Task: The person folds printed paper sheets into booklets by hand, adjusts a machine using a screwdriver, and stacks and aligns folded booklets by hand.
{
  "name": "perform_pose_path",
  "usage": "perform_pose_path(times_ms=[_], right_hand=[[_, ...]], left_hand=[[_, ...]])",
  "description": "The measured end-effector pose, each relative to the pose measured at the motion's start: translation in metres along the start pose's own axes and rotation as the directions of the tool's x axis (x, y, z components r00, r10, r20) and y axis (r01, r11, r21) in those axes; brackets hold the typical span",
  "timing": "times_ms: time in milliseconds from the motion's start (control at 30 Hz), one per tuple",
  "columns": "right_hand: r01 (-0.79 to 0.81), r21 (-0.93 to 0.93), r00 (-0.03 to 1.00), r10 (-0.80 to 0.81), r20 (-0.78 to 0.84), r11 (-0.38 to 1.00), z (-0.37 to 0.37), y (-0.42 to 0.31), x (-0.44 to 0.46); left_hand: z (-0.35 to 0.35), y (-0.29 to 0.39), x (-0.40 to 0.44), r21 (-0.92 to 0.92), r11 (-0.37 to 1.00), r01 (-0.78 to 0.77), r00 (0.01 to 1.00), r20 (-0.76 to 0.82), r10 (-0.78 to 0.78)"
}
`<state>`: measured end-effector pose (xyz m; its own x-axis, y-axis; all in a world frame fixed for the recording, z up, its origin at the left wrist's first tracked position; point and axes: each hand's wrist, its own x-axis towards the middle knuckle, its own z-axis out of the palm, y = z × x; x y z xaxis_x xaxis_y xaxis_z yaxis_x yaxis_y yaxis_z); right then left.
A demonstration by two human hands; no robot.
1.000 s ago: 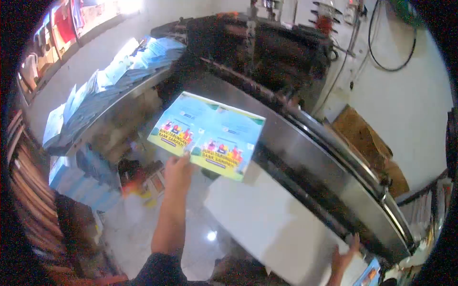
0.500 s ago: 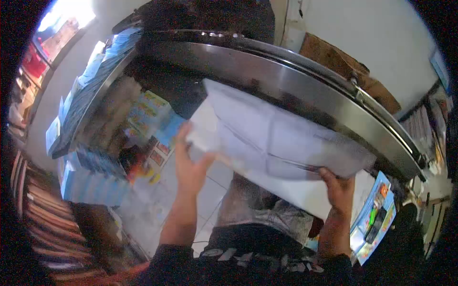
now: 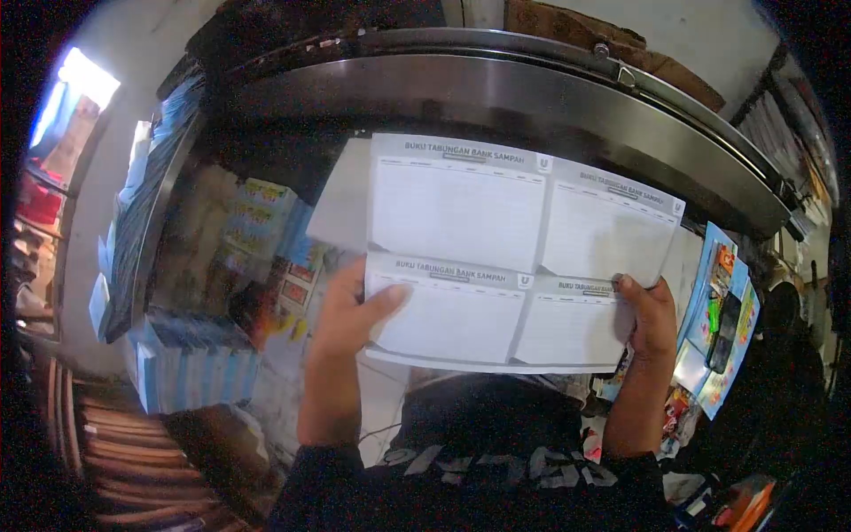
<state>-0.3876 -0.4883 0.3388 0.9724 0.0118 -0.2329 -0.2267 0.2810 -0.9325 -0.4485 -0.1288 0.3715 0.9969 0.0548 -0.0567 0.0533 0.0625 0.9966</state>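
Observation:
Both hands grip a printed paper sheet (image 3: 461, 217), or a thin stack of them, by its lower side edges. Several table panels headed "BUKU TABUNGAN BANK SAMPAH" face up on it. My left hand (image 3: 341, 315) pinches the lower left part, thumb on top and fingers underneath, hidden. At the lower right, my right hand (image 3: 651, 319) holds the edge with its thumb on top. Behind the sheet's upper left shows a plain white surface (image 3: 339, 204), partly covered; I cannot tell whether it is paper or a board.
A wide metal bar (image 3: 496, 89) crosses beyond the sheet. Blue-edged stacks of booklets (image 3: 191, 363) stand at left, with more papers (image 3: 151, 168) on a shelf above. On the right, a black object (image 3: 725, 332) and a bright green item (image 3: 714, 315) lie on colourful printed sheets.
The sheet was slanted and bowed; now it lies flatter and squarer, its print readable. My left hand has gone from open beside the paper to holding its left edge.

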Motion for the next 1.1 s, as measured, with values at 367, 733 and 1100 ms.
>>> perform_pose_path(times_ms=[367, 733, 1100], right_hand=[[0.065, 0.059, 0.997, -0.067, 0.042, 0.996, -0.009, 0.016, 0.003], [0.691, -0.178, 0.597, -0.414, 0.687, 0.701, -0.031, 0.021, 0.021], [0.683, -0.528, 0.641, -0.069, 0.764, 0.505, 0.070, -0.018, -0.020]], left_hand=[[0.002, 0.018, -0.022, -0.032, 0.997, -0.066, 0.998, 0.001, 0.066], [-0.015, -0.033, -0.012, 0.122, 0.989, -0.083, 0.934, -0.337, 0.120], [0.052, 0.037, 0.006, 0.649, 0.628, -0.430, 0.892, 0.415, 0.182]])
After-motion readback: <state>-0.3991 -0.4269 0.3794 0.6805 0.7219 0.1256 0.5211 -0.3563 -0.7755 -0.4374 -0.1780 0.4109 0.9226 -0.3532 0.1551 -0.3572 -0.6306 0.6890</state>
